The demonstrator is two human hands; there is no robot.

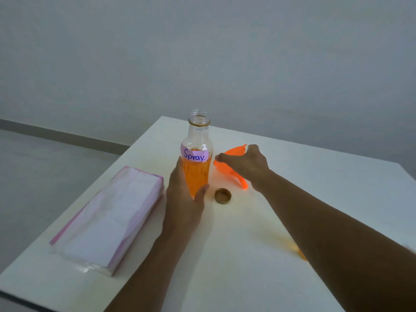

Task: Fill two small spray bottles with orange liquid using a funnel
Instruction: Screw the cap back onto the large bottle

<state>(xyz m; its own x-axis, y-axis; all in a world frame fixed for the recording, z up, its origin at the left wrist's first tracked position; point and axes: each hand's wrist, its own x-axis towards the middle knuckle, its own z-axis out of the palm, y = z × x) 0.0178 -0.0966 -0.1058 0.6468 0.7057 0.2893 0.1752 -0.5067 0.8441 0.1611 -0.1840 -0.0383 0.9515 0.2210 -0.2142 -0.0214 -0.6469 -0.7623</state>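
While your left hand (182,194) grips the open bottle (199,154) upright, your right hand (245,163) pinches the orange funnel (229,154) just right of the bottle. Lift it level, keeping its spout clear of the cap (222,195) beside the bottle's base.

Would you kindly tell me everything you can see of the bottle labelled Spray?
The clear bottle stands upright on the white table, uncapped, with a gold ring round its open neck. Orange liquid fills it to about the pink label, handwritten "Spray." in blue. The left hand grips its lower body. Its gold cap lies on the table just right of its base, apart; the orange funnel lies farther right.
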